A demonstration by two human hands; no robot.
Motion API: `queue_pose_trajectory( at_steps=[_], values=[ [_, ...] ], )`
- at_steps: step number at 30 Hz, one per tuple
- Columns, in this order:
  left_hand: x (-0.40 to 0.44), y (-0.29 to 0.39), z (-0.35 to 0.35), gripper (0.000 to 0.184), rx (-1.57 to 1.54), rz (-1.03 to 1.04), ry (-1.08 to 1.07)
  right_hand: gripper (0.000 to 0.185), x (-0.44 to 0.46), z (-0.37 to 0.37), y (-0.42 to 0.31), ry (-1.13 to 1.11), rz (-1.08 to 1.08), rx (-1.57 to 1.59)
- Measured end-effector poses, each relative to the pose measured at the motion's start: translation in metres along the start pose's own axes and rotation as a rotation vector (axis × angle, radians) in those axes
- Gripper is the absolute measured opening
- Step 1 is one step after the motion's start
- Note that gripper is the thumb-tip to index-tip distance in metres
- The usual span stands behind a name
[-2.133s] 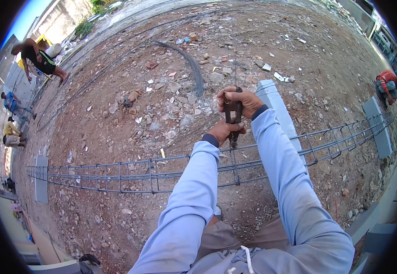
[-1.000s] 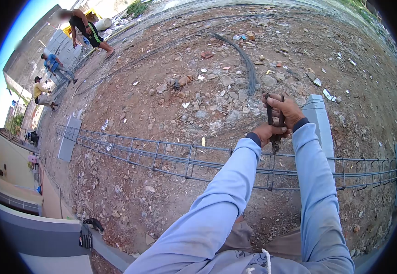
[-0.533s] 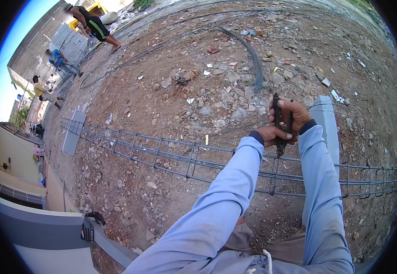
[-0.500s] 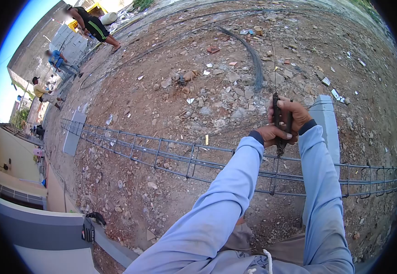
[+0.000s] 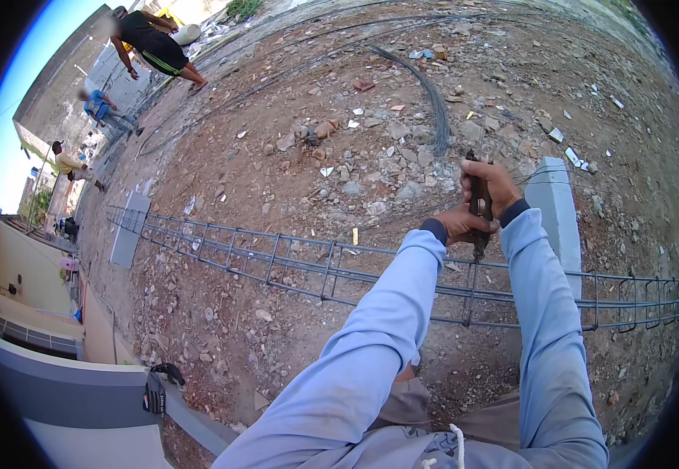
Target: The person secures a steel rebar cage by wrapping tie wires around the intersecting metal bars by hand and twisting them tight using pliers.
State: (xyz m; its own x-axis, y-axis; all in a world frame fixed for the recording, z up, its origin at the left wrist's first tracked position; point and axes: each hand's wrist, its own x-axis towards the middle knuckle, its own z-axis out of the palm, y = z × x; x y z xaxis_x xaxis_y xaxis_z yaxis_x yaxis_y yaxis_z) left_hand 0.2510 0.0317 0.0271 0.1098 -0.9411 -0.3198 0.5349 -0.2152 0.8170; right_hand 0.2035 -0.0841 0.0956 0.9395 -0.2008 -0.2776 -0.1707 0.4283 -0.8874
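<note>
Both hands are closed on dark pincers (image 5: 479, 205), whose jaws point down at the upper bar of a long steel rebar cage (image 5: 330, 270). My left hand (image 5: 463, 223) wraps round the lower part of the tool, near its jaws. Higher up, my right hand (image 5: 496, 186) grips the handles. A thin wire rises above the pincers. The cage lies across grey blocks, one (image 5: 553, 223) just right of my right hand and another (image 5: 130, 232) at the far left. Whether the jaws touch the bar is hard to tell.
Three people are at the upper left: one in black (image 5: 150, 43), one in blue (image 5: 98, 108), one in yellow (image 5: 71, 166). A bundle of thin rods (image 5: 425, 94) lies beyond my hands on rubble-strewn ground. A low wall with black gloves (image 5: 154, 391) is at lower left.
The pincers and both hands have moved slightly up, and the handles look closer together. The person in black has leaned forward with an arm hanging down. Earlier, the view swung left.
</note>
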Motion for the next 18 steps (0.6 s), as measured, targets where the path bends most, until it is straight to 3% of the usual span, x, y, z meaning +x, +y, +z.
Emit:
queue_pose_trajectory(
  at_steps=[7, 9, 11, 13, 14, 15, 18],
  values=[
    [0.008, -0.003, 0.004, 0.034, 0.464, 0.101, 0.212, 0.027, -0.003, 0.012, -0.002, 0.277, -0.107, -0.078],
    [0.037, -0.034, 0.006, 0.04, 0.575, 0.239, 0.471, 0.028, 0.002, 0.013, 0.0, 0.363, -0.125, -0.121],
    [0.015, -0.022, 0.046, 0.051, 0.758, 0.111, 0.779, 0.032, 0.013, 0.003, 0.008, 0.492, -0.149, -0.189],
    [0.031, -0.044, 0.043, 0.052, 0.687, 0.39, 0.749, 0.035, 0.022, -0.006, 0.015, 0.722, -0.228, -0.321],
    [0.038, -0.052, 0.041, 0.049, 0.722, 0.352, 0.754, 0.036, 0.026, -0.014, 0.018, 0.84, -0.268, -0.39],
    [0.031, -0.044, 0.051, 0.047, 0.757, 0.313, 0.757, 0.066, 0.035, -0.032, 0.023, 0.84, -0.158, -0.589],
    [0.048, -0.053, 0.043, 0.042, 0.574, 0.334, 0.936, 0.078, 0.001, 0.016, 0.0, 0.914, -0.104, -0.824]
  ],
)
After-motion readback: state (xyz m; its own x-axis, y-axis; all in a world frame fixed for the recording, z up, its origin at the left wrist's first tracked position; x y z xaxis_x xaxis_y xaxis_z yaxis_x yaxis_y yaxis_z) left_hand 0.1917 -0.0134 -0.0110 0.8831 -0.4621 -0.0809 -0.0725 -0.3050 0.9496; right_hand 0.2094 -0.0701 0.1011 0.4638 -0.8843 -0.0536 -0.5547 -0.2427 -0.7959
